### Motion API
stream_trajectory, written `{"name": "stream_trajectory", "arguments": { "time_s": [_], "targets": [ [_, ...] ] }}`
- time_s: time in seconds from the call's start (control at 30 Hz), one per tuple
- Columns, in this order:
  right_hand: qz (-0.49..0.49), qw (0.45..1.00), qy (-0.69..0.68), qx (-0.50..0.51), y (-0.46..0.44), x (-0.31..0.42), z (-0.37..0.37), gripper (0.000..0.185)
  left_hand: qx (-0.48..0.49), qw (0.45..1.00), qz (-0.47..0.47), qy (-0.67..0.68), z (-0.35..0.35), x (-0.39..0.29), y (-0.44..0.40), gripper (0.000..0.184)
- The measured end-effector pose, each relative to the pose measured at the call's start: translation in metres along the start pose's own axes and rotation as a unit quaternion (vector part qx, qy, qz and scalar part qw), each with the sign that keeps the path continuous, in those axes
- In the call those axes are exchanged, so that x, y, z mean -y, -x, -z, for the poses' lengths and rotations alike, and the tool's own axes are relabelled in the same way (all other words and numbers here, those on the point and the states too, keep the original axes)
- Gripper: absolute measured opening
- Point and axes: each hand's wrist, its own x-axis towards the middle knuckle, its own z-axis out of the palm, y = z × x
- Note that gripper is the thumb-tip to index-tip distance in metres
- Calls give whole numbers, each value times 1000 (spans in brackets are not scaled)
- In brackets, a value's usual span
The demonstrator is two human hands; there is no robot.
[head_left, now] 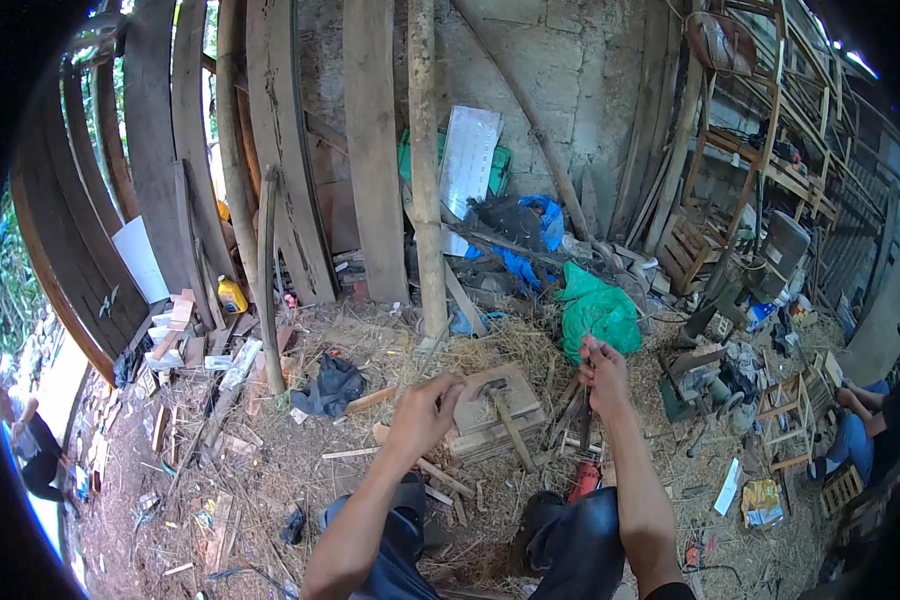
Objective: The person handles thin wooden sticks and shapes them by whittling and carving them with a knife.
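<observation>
My left hand (426, 412) is raised over the littered floor, its thumb and fingers pinched together. Whatever it may hold is too small to make out. To the right, my right hand (604, 374) is also closed, fingertips together in front of a green plastic sack (598, 308). I cannot make out what is in its fingers. Between and beyond the hands, a hammer (512, 428) with a wooden handle lies on a wooden block (470, 425). A red cylindrical object (585, 480) is near my right knee, partly hidden by it.
Straw and wood scraps (220, 530) cover the ground. A dark plastic bag (328, 386) lies left; a post (428, 180) and leaning planks (375, 150) stand ahead. At right, a seated person (875, 430) is near a wooden frame (785, 420). Another person (40, 450) is far left.
</observation>
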Motion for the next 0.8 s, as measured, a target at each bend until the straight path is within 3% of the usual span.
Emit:
{"name": "stream_trajectory", "arguments": {
  "time_s": [0.07, 0.2, 0.47, 0.53, 0.67, 0.8],
  "targets": [
    [-8, 999, 45, 7, 9, 1, -11, 16, 10, 996, 75, 35, 5, -5, -5, 10],
    [19, 989, 120, 85, 20, -17, -36, 19, -14, 997, 59, 38, -7, -9, -6, 8],
    [26, 984, 64, 166, 54, -9, -81, 18, -10, 995, 84, 44, -15, -15, -10, 8],
    [-10, 964, 93, 250, 62, -14, -90, 19, -4, 996, 77, 48, -18, -15, -10, 8],
    [-36, 962, 108, 249, 57, -18, -87, 19, -7, 997, 26, 75, -24, -8, -5, 9],
    [-14, 987, 23, 158, 40, -7, -69, 16, 33, 996, 51, 72, -17, -15, -6, 9]
  ]
}}
